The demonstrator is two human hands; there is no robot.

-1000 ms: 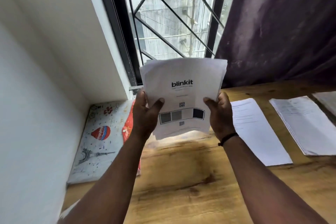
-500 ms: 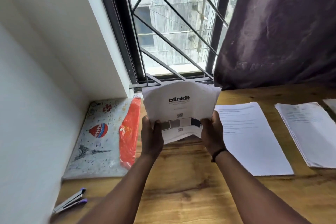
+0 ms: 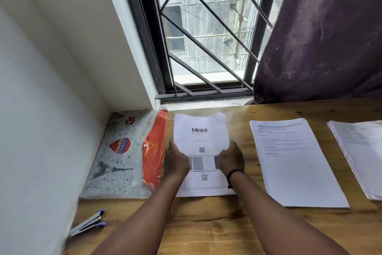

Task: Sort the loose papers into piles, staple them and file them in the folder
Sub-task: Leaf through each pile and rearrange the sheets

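A stack of white papers with "blinkit" printed on top lies flat on the wooden table. My left hand holds its left edge and my right hand holds its right edge, fingers curled over the sheets. To the left lies a plastic folder printed with a balloon and a tower, its orange flap beside the stack. A grey stapler with blue tips rests at the near left. Two more paper piles lie to the right, one next to the stack and one at the frame's edge.
A white wall bounds the table on the left. Behind it is a barred window, with a dark purple curtain hanging at the back right. Bare wood shows along the table's near side.
Both hands have lowered the blinkit stack from upright in the air down flat onto the table between the folder and the middle pile.
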